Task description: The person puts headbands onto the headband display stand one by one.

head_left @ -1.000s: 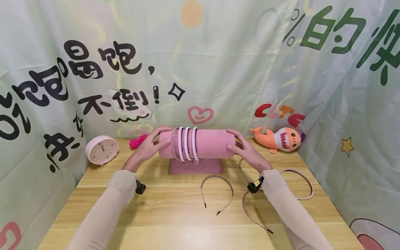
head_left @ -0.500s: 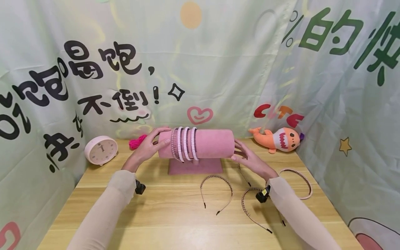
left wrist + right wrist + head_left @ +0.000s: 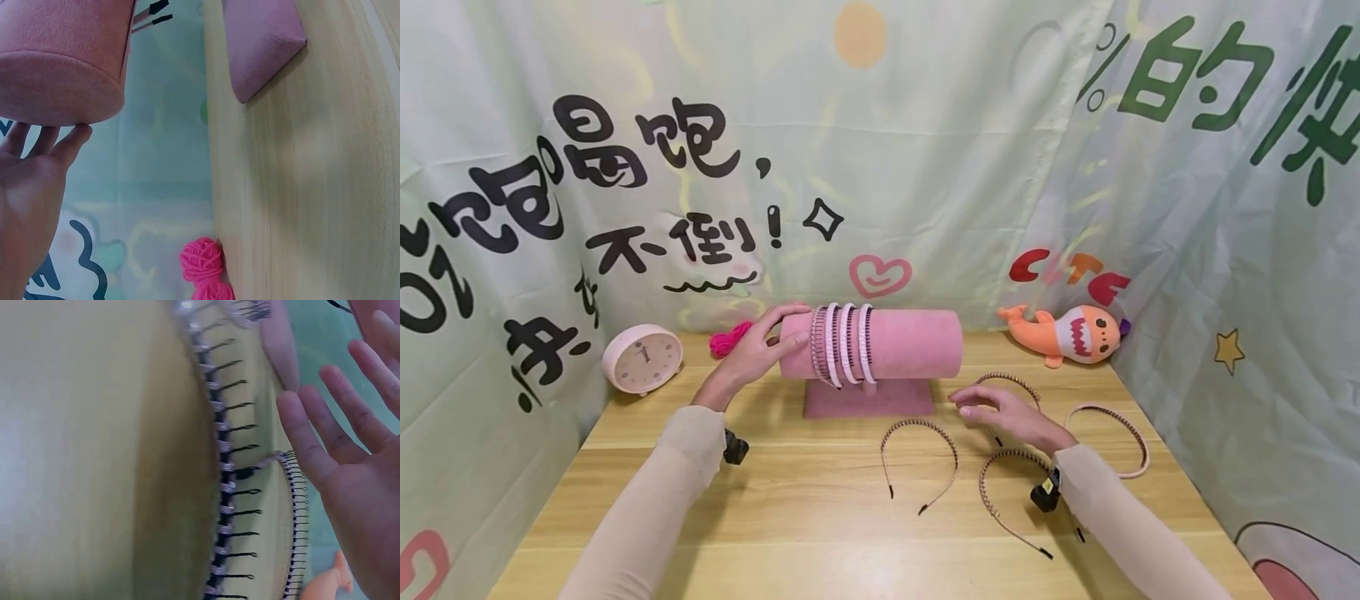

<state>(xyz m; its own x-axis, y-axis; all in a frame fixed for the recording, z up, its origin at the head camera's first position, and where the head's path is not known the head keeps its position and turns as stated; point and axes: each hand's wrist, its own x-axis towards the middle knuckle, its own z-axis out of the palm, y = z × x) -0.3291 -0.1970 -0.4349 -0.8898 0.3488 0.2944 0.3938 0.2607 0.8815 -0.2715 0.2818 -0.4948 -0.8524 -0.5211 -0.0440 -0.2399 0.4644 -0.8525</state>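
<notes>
A pink headband holder (image 3: 917,343) stands upright, its horizontal roll on a flat pink base (image 3: 868,400). Several headbands (image 3: 847,343) circle the roll's left half, some white and some braided. My left hand (image 3: 751,353) holds the roll's left end, thumb in front and fingers behind the rim; some fingers show in the left wrist view. My right hand (image 3: 1009,413) hovers over loose headbands on the right, fingers extended and holding nothing. Closest below it are a back headband (image 3: 1009,377) and a front one (image 3: 987,493), partly hidden by hand and arm.
Another braided headband (image 3: 917,423) lies front centre, and a pale one (image 3: 1146,450) sits at far right. Along the back are a pink clock (image 3: 643,360), bright pink yarn (image 3: 730,340) and an orange plush shark (image 3: 1060,335). Printed curtains (image 3: 925,167) border the wooden table (image 3: 775,517).
My right hand has let go of the roll's right end and moved right and down toward the loose headbands. The left hand stays at the roll's left end.
</notes>
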